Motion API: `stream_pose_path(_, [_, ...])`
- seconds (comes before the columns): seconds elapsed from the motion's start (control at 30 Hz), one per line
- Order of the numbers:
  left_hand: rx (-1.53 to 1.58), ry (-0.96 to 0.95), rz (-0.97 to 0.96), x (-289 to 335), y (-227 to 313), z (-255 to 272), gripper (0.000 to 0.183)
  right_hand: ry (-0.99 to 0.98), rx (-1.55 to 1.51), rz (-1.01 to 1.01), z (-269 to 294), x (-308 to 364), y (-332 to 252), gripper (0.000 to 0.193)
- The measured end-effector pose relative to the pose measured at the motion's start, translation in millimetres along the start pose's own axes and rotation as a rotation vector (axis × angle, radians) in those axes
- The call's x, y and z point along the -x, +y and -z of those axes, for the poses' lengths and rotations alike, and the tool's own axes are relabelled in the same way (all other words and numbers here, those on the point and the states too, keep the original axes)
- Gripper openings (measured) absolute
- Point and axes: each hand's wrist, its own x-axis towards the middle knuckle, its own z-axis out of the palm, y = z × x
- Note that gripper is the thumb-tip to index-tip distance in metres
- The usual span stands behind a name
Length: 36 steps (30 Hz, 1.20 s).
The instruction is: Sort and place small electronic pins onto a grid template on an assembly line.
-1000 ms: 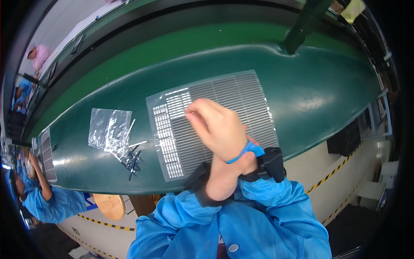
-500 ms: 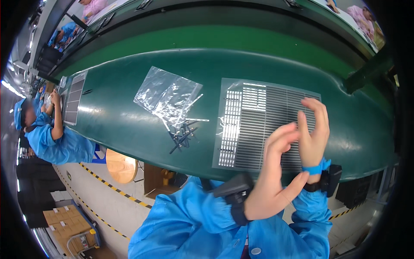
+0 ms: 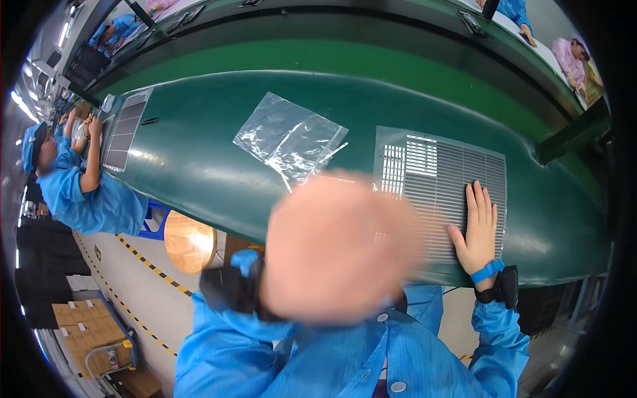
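My left hand (image 3: 342, 252) is raised close in front of me and badly smeared by motion, so its fingers cannot be made out. It covers part of the table and the left lower part of the label sheet. My right hand (image 3: 479, 229) lies flat and open on the right side of that sheet (image 3: 451, 189), fingers pointing away from me. The sheet is see-through film with rows of grey strips and some white printed strips at its left and top. Left of it rests a crumpled transparent plastic bag (image 3: 288, 132) with narrow white strips on it.
The green-covered table (image 3: 199, 159) curves across the view. At its left end lies a grey panelled sheet (image 3: 126, 132) near a dark pen-like item (image 3: 150, 121). A co-worker in blue (image 3: 89, 192) works there, beside a round wooden stool (image 3: 188, 240).
My hands, close together before, are now apart. The right has come down flat on the sheet; the left has swung left and nearer, hiding the small black pieces below the bag.
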Motion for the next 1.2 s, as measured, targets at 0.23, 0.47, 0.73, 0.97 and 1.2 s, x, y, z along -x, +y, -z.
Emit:
stream_pose_path(0.23, [-0.471, -0.116, 0.704, 47.7, -118.0, -36.0, 0.035, -0.124, -0.108, 0.044, 26.9, -9.4, 11.1, 0.067])
stream_pose_path(0.47, [-0.554, -0.243, 0.780, 54.9, -130.8, -48.0, 0.034, -0.224, -0.457, -0.028, 57.7, -20.5, -11.4, 0.056])
stream_pose_path(0.73, [-0.537, -0.214, 0.793, 51.5, -135.2, -49.8, 0.022, -0.057, -0.052, 0.117, 15.7, -43.9, -24.1, 0.080])
stream_pose_path(0.97, [-0.440, -0.182, 0.807, 56.4, -146.3, -40.8, 0.004, -0.099, -0.042, 0.032, -4.4, -35.1, -20.2, 0.088])
stream_pose_path(1.2, [-0.490, 0.065, 0.807, 45.9, -145.5, -15.6, 0.009, -0.087, -0.078, 0.041, -3.7, -33.7, -13.8, 0.084])
